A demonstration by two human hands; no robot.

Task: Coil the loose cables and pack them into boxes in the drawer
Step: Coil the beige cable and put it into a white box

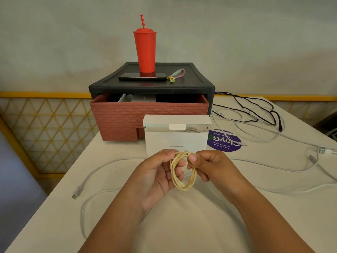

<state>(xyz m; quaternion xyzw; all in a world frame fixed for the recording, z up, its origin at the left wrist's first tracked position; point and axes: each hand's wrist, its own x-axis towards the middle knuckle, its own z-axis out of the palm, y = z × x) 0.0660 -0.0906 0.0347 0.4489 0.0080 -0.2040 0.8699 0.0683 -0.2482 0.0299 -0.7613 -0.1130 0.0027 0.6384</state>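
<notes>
One white table (54, 216) fills the lower frame. Its left edge runs diagonally from lower left up to the drawer unit (151, 84); its far edge shows at upper right, behind the cables.

One black drawer unit stands at centre. Its single brick-patterned drawer (127, 117) is partly pulled out and holds pale boxes (142, 98); their number cannot be told.

One white box (175, 141) stands just in front of the drawer, lid flap up. A pale cable shows partly inside.

On the unit's top: one red tumbler (145, 52) with straw, one phone (142, 77), one strap (176, 74).

One black cable (255, 110) lies loose at right among white cables (273, 167). Another grey-white cable (94, 172) lies at left. Overlaps prevent an exact count.

One purple sticker (224, 141) lies right of the box.

One cream cable (182, 172), coiled, hangs at centre, just in front of the box. The left hand (156, 176) and right hand (209, 165) are close together, both pinching the coil's top.

Bare surface shows at lower left, beside the table's edge.
</notes>
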